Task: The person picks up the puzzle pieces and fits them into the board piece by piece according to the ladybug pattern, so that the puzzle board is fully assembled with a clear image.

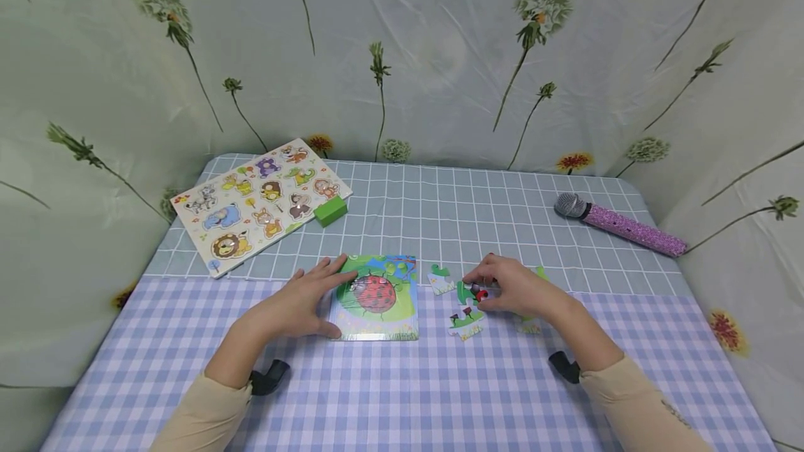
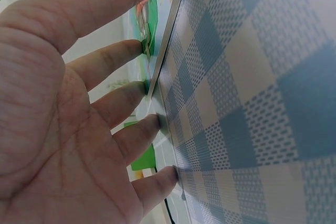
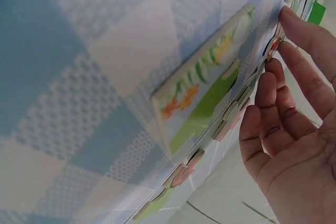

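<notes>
My left hand [image 1: 295, 307] rests with spread, mostly straight fingers along the left side of a square ladybug picture board [image 1: 377, 295]. In the left wrist view, the thumb and fingertips of this hand [image 2: 68, 124] meet the board's edge and the tabletop. To the right, my right hand [image 1: 524, 286] pinches a small green and red puzzle piece [image 1: 481, 295] between thumb and fingers, low over the cloth. Loose puzzle pieces lie around it: a pale one with green [image 1: 442, 283] and one with dark red shapes [image 1: 466, 326]. Another piece [image 3: 202, 87] lies near the right wrist camera.
An animal peg puzzle board [image 1: 251, 204] lies at the back left, with a green block [image 1: 330, 211] at its edge. A glittery pink microphone [image 1: 628, 227] lies at the back right. Checked cloth [image 1: 402, 396] covers the front of the table; a flowered curtain [image 1: 433, 54] hangs behind.
</notes>
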The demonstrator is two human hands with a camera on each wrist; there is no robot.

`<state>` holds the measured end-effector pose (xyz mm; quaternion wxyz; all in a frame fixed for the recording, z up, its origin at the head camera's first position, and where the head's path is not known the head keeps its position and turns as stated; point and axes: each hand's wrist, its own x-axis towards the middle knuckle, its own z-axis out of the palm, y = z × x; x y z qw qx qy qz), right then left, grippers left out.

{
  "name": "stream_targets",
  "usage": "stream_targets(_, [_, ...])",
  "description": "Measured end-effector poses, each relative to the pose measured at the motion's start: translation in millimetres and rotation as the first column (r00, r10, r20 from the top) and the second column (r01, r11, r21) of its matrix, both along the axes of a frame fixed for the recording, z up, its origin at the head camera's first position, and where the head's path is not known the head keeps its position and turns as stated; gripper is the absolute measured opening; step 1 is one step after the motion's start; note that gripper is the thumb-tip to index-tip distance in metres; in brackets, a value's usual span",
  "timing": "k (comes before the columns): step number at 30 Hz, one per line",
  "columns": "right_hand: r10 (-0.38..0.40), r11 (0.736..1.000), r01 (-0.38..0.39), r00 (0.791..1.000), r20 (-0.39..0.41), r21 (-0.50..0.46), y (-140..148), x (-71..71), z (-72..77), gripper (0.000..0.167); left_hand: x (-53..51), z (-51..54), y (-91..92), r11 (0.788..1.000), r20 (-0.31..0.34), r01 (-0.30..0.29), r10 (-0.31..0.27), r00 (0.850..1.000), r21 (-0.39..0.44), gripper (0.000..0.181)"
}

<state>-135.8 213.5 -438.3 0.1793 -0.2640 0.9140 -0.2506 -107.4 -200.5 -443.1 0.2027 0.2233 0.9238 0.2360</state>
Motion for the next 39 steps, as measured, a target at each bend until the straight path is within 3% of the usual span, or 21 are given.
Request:
stream_targets(18, [0.046,0.999,-0.046,0.998,-0.043,0.006,4.3,-4.4,-4.2,0.042,-3.0,2.2,3.1,0.998,-0.037,0.016,-0.018,0.999,-0.053,0.102])
stream_targets(39, [0.046,0.998,-0.050,0.996,-0.075,-0.047,-4.6,-7.1,4.3,0.044,-2.3,-0.7,0.8,1.000,-0.031,0.016,-0.017,0.999,-0.008,0.101])
